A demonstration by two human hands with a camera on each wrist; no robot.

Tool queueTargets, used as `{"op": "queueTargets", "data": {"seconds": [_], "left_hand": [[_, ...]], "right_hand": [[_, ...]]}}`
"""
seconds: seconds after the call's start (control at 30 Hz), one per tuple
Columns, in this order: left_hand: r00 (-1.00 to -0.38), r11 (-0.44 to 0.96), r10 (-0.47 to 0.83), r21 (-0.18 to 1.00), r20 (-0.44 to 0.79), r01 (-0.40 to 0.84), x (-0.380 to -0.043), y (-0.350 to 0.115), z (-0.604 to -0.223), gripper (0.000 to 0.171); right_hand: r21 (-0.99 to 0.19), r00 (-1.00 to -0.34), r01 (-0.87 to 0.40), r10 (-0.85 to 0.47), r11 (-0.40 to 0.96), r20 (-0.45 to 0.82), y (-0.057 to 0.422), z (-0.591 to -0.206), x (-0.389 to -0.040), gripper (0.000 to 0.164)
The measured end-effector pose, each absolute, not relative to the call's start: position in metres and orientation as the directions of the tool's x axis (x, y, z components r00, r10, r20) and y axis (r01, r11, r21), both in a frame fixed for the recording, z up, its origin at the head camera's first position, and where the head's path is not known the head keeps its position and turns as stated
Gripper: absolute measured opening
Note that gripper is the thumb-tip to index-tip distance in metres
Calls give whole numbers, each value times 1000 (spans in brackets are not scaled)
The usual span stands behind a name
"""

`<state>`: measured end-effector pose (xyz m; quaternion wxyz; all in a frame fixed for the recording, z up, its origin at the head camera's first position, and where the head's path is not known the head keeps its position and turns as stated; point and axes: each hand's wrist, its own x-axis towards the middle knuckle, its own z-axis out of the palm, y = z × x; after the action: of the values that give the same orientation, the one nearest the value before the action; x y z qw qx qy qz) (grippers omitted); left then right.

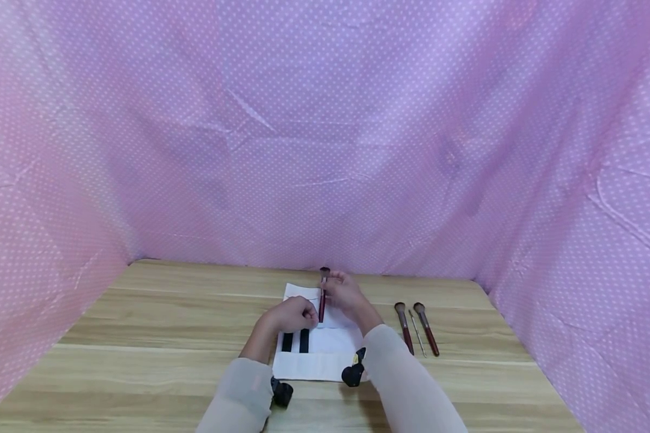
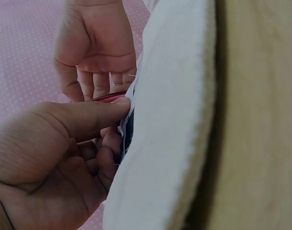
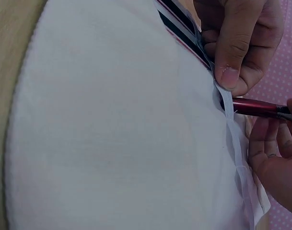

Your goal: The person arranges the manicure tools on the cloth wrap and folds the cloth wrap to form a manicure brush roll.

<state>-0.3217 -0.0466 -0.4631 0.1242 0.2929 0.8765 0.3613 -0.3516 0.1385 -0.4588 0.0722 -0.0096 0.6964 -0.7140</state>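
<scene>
A white cloth brush holder [image 1: 316,365] lies flat on the table under both hands, with two dark strips [image 1: 287,342] showing at its left. My right hand [image 1: 348,296] holds a makeup brush [image 1: 322,307] upright, dark bristles at the far end and red handle pointing toward me. In the right wrist view the handle [image 3: 258,107] passes in under the holder's white elastic edge [image 3: 230,139]. My left hand [image 1: 292,314] pinches that edge between thumb and fingers, just left of the handle. The handle's tip is hidden inside the cloth.
To the right of the holder, two more makeup brushes [image 1: 402,319] lie on the wooden table [image 1: 141,337], with a thin metal tool [image 1: 417,334] between them. A pink dotted curtain [image 1: 325,150] closes off the back and sides.
</scene>
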Motion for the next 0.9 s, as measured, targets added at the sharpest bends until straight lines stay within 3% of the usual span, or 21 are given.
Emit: {"op": "queueTargets", "data": {"seconds": [0.33,0.63,0.9], "left_hand": [[-796,545,606,722,12,426,-323,-47,-465,14],[-788,527,615,731,24,433,-322,-48,-463,15],[-794,529,608,738,16,419,-322,-48,-464,14]], "right_hand": [[-990,-975,119,-177,77,-131,137,-458,-349,34],[-980,-963,100,-230,171,-138,142,-458,-348,8],[-982,-936,89,-323,169,-140,150,-458,-347,26]]}}
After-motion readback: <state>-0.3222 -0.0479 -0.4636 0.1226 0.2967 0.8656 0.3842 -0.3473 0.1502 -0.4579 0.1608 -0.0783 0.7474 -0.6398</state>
